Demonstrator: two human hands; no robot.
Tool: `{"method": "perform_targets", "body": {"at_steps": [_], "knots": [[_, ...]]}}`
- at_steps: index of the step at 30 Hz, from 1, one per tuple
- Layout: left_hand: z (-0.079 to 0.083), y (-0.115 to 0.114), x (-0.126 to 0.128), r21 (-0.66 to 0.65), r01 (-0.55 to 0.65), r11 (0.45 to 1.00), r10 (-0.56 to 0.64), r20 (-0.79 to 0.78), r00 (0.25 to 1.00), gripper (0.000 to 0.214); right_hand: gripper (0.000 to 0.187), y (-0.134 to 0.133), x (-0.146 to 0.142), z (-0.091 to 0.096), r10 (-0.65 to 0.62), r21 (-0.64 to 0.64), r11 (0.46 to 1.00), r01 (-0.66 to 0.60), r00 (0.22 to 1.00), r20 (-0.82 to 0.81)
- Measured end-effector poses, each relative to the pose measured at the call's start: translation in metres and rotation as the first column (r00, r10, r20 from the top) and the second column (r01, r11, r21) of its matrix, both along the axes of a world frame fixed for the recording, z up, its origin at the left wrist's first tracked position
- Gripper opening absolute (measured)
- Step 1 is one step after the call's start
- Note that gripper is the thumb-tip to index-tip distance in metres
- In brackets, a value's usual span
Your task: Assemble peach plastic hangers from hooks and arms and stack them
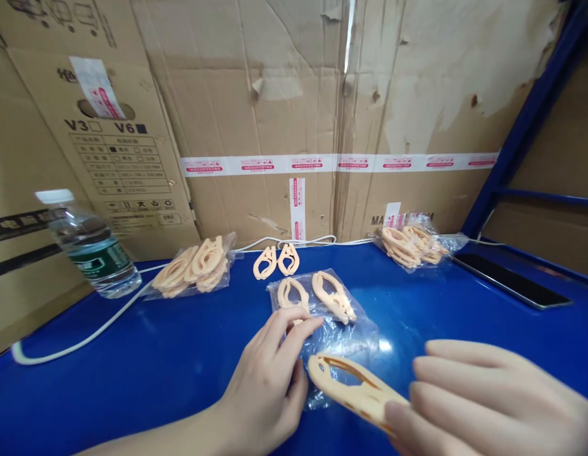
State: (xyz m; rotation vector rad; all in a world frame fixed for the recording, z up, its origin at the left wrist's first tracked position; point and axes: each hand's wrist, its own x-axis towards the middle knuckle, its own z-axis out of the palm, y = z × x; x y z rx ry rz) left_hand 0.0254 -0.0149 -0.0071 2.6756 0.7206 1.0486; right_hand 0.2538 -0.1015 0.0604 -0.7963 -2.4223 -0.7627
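Flanking the three bags [344, 334] are a bottle [95, 250] and a phone [509, 280].

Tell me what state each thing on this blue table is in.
Bottle: standing, cap on.
Phone: flat, screen dark.
White cable: loose, bent at left.
Left bag: holding tan pieces.
Right bag: also filled.
Middle bag: lying flattened, left hand over it.
Two loose pieces: lying unbagged.
Held piece: gripped by right hand.

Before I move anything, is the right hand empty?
No, the right hand holds a beige plastic piece by one end, between thumb and fingers.
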Motion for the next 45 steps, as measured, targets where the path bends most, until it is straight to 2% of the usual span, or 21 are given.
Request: {"method": "perform_targets", "body": {"at_steps": [2,4,7,13,18,22,30,35,38,40,42,43,45], "knots": [[-0.001,0.0,0.0,0.002,-0.004,1.0,0.004,0.007,1.0,0.057,0.021,0.007,-0.011,-0.002,0.072,-0.038,0.997,-0.066,0.983,0.168],[-0.001,0.0,0.0,-0.003,-0.006,1.0,0.006,0.011,1.0,0.059,0.027,0.014,-0.02,0.001,0.112,-0.076,0.993,-0.095,0.957,0.266],[-0.002,0.002,-0.001,-0.036,-0.012,0.999,0.012,0.009,1.0,0.064,0.029,0.018,-0.029,0.007,0.13,-0.045,0.991,-0.122,0.945,0.3],[-0.004,0.005,-0.002,-0.044,-0.006,0.999,0.007,0.021,1.0,0.071,0.024,0.016,-0.03,0.009,0.06,0.037,0.996,-0.076,0.944,0.325],[-0.003,0.004,0.0,-0.029,-0.005,1.0,0.006,0.042,0.999,0.073,0.023,0.048,-0.034,-0.014,0.108,0.156,0.975,-0.159,0.951,0.289],[-0.002,0.003,0.001,-0.006,0.002,1.0,-0.001,0.074,0.997,0.071,0.023,0.073,-0.039,-0.036,0.034,0.168,0.982,-0.084,0.958,0.284],[0.002,0.003,0.001,-0.007,-0.032,0.999,0.033,0.136,0.99,0.061,0.02,0.083,-0.042,-0.05,-0.05,0.104,0.994,0.028,0.976,0.212],[0.005,0.002,0.0,-0.008,-0.03,1.0,0.03,0.143,0.989,0.057,0.019,0.09,-0.043,-0.062,-0.029,0.085,0.996,0.014,0.984,0.177],[0.006,0.002,0.0,0.002,-0.038,0.999,0.038,0.141,0.989,0.052,0.022,0.085,-0.038,-0.055,0.021,0.065,0.997,-0.031,0.987,0.157],[0.006,0.002,0.0,0.006,-0.053,0.999,0.051,0.153,0.987,0.046,0.023,0.081,-0.032,-0.041,0.128,0.015,0.991,-0.131,0.983,0.13],[0.007,0.002,0.001,0.0,-0.064,0.998,0.063,0.177,0.982,0.038,0.023,0.083,-0.025,-0.023,0.219,0.003,0.976,-0.219,0.976,0.019],[0.007,0.002,0.001,-0.007,-0.066,0.998,0.066,0.184,0.981,0.035,0.022,0.089,-0.021,-0.013,0.223,0.012,0.975,-0.222,0.973,-0.064],[0.008,0.003,0.001,-0.019,-0.069,0.997,0.071,0.183,0.98,0.03,0.021,0.111,-0.016,0.001,0.144,0.005,0.989,-0.147,0.967,-0.21]]}}
